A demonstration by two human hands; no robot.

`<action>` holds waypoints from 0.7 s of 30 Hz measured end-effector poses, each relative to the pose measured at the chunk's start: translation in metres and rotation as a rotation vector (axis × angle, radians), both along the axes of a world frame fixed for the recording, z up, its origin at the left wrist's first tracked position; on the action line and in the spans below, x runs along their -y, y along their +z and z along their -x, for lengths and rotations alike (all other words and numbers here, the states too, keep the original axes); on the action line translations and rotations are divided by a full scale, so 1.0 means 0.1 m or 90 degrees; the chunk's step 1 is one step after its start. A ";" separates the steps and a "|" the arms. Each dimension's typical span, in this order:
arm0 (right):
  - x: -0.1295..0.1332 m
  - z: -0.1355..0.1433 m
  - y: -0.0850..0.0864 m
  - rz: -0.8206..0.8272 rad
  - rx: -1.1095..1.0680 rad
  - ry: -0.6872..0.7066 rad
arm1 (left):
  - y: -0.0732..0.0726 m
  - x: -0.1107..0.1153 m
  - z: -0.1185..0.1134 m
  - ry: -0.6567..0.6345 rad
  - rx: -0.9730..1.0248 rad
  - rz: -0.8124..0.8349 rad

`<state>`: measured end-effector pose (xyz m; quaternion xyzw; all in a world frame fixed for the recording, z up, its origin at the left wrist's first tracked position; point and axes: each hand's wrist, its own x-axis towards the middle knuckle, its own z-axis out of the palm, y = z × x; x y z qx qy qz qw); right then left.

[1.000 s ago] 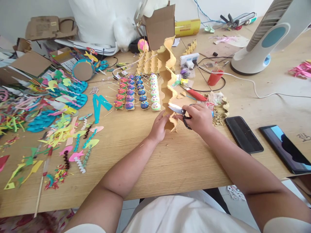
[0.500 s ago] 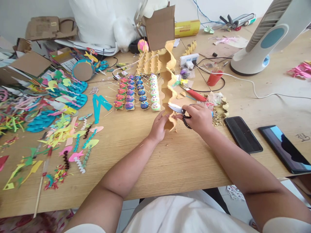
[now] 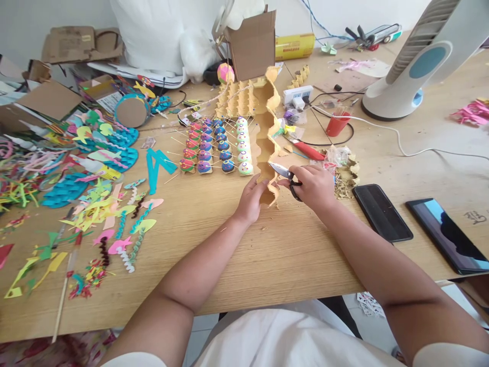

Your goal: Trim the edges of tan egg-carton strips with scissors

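Observation:
A long strip of tan egg carton (image 3: pixel 263 133) stands on the table before me, with a wavy cut edge. My left hand (image 3: pixel 250 200) grips its near end, thumb on the near side. In my right hand (image 3: pixel 315 187) is a pair of scissors (image 3: pixel 281 171) with black handles; its blades lie at the strip's right edge, just above my left fingertips. Just left of the strip are rows of painted egg-carton cups (image 3: pixel 205 148) in red, purple, blue and white, with thin stems sticking out. Small tan scraps lie by the strip's near end.
Colourful paper and foam cutouts (image 3: pixel 87 204) cover the left side. Behind the strip is another egg-carton piece (image 3: pixel 235 99). A red cup (image 3: pixel 338 122), a red-handled knife (image 3: pixel 308 150), a phone (image 3: pixel 382 211), a tablet (image 3: pixel 449 234) and a white fan (image 3: pixel 410 61) occupy the right.
The scissors' blades have shifted slightly right and look closer together. The carton strip has tilted a little; my left hand keeps its hold.

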<state>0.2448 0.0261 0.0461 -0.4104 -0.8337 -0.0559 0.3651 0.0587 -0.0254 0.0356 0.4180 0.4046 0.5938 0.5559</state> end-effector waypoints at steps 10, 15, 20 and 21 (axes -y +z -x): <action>0.11 0.13 0.02 0.258 -0.346 0.063 | -0.16 -0.05 0.03 0.016 0.018 -0.028; 0.13 0.19 0.04 0.306 -0.442 0.121 | -0.11 -0.05 0.02 0.028 0.045 -0.048; 0.08 0.21 -0.05 0.342 -0.483 0.132 | -0.06 -0.06 0.01 0.019 0.072 -0.044; 0.07 0.20 -0.07 0.341 -0.477 0.124 | -0.05 -0.05 0.01 0.016 0.078 -0.047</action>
